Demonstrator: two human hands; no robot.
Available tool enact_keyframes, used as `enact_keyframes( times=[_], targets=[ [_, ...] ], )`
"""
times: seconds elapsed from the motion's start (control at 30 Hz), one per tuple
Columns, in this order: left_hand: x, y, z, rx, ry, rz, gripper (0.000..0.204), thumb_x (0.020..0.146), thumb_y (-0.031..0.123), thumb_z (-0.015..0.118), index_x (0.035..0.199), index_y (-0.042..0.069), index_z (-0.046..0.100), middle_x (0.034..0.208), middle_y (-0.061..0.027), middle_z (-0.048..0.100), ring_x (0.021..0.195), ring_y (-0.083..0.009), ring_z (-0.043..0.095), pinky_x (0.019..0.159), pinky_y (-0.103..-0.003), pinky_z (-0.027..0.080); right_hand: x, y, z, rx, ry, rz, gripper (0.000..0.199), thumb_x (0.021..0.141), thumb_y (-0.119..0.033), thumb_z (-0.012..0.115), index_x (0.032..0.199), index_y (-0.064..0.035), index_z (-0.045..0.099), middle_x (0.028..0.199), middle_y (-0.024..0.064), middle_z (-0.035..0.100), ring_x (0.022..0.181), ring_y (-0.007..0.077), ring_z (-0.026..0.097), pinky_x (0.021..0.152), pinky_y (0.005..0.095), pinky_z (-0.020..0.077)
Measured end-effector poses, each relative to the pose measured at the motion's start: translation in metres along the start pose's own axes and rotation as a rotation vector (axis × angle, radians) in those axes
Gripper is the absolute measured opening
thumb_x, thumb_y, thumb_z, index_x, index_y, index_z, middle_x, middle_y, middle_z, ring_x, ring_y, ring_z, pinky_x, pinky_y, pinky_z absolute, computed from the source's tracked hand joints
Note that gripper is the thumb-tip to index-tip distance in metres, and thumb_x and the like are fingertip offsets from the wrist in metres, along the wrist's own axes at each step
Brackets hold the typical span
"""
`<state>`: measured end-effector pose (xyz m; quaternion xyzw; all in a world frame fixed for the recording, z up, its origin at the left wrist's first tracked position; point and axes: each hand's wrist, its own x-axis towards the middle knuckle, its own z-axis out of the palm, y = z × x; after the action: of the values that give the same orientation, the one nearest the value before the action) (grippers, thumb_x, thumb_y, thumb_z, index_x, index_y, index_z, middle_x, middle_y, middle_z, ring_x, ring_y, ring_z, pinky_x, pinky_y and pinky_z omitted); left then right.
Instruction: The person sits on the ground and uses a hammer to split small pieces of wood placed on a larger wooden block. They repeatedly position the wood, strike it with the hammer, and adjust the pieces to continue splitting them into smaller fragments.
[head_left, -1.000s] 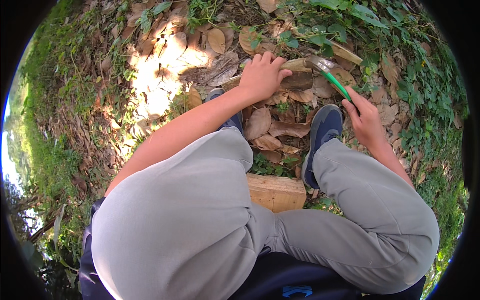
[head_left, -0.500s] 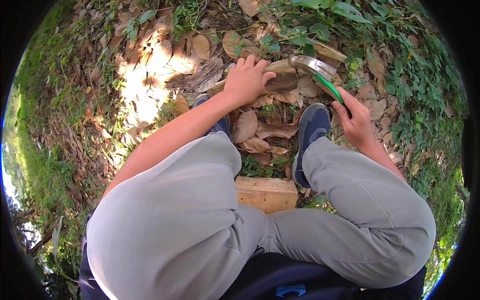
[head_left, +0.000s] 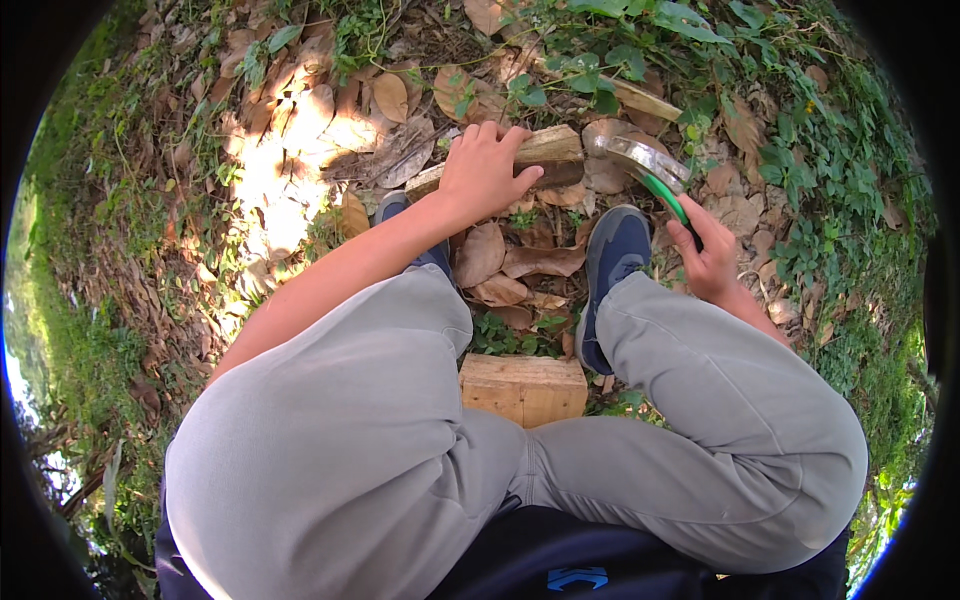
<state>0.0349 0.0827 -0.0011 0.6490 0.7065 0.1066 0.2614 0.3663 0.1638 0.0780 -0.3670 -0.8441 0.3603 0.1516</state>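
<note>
A rough, split piece of wood (head_left: 556, 150) lies across the leaf litter beyond my shoes. My left hand (head_left: 482, 172) rests over its middle, fingers curled over the far edge and thumb pointing right along the near side. The fingertips are partly hidden behind the wood. In my right hand (head_left: 712, 262) is a claw hammer (head_left: 640, 160) with a green and black handle, the fingers wrapped round the grip. Its shiny metal head is just right of the wood's right end, apart from it in the picture.
A squared wooden block (head_left: 525, 388) sits between my legs. My blue shoes (head_left: 622, 250) stand either side of a patch of dry leaves (head_left: 540, 262). Another strip of wood (head_left: 645, 100) lies farther off, among green vines (head_left: 820, 165) at the right.
The hammer and my right hand have dropped a little nearer to me, and the hammer head has shifted off the wood's right end. My left hand stays on the wood.
</note>
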Motion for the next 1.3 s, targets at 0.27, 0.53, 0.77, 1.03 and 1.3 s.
enact_keyframes(
  times=[0.27, 0.53, 0.77, 1.03, 1.3],
  targets=[
    [0.009, 0.004, -0.006, -0.040, -0.101, -0.029, 0.072, 0.078, 0.055, 0.079, 0.131, 0.008, 0.066, 0.117, -0.0151, 0.061, 0.113, -0.0347, 0.057, 0.102, -0.046, 0.045, 0.018, -0.009, -0.021, -0.013, 0.182, -0.203, 0.034, 0.102, -0.011, 0.064, 0.133, 0.0040, 0.063, 0.098, 0.0137, 0.072, 0.072, 0.0185, 0.065, 0.067, 0.0310, 0.0512],
    [0.002, 0.003, -0.005, -0.069, -0.115, -0.056, 0.072, 0.082, 0.054, 0.079, 0.134, 0.006, 0.064, 0.126, -0.0141, 0.057, 0.123, -0.0323, 0.053, 0.105, -0.045, 0.043, 0.080, 0.000, -0.010, -0.168, 0.186, 0.322, 0.038, 0.108, -0.023, 0.056, 0.141, -0.0031, 0.057, 0.096, 0.0146, 0.072, 0.080, 0.0187, 0.066, 0.073, 0.0327, 0.0511],
    [0.003, -0.002, -0.001, -0.055, -0.079, -0.009, 0.070, 0.083, 0.054, 0.078, 0.133, 0.007, 0.064, 0.123, -0.0134, 0.059, 0.118, -0.0330, 0.056, 0.103, -0.045, 0.045, 0.098, 0.029, -0.007, -0.295, -0.051, 0.472, 0.037, 0.105, -0.029, 0.055, 0.138, -0.0110, 0.058, 0.098, 0.0267, 0.071, 0.094, 0.0482, 0.067, 0.079, 0.0558, 0.0514],
    [0.001, -0.009, 0.002, -0.053, -0.074, 0.017, 0.071, 0.084, 0.055, 0.077, 0.135, 0.007, 0.063, 0.123, -0.0141, 0.059, 0.118, -0.0344, 0.056, 0.103, -0.046, 0.045, 0.104, 0.040, -0.041, -0.693, -0.143, 0.549, 0.040, 0.105, -0.031, 0.053, 0.143, -0.0196, 0.056, 0.107, 0.0216, 0.073, 0.098, 0.0454, 0.069, 0.086, 0.0552, 0.0547],
    [0.003, -0.006, 0.002, 0.004, -0.106, -0.010, 0.071, 0.087, 0.059, 0.073, 0.135, 0.008, 0.062, 0.123, -0.0142, 0.059, 0.116, -0.0371, 0.057, 0.102, -0.048, 0.046, 0.080, 0.056, -0.088, -0.545, -0.145, 0.593, 0.040, 0.105, -0.034, 0.055, 0.140, -0.0142, 0.062, 0.096, 0.0203, 0.073, 0.088, 0.0383, 0.070, 0.080, 0.0473, 0.0533]
  ],
)
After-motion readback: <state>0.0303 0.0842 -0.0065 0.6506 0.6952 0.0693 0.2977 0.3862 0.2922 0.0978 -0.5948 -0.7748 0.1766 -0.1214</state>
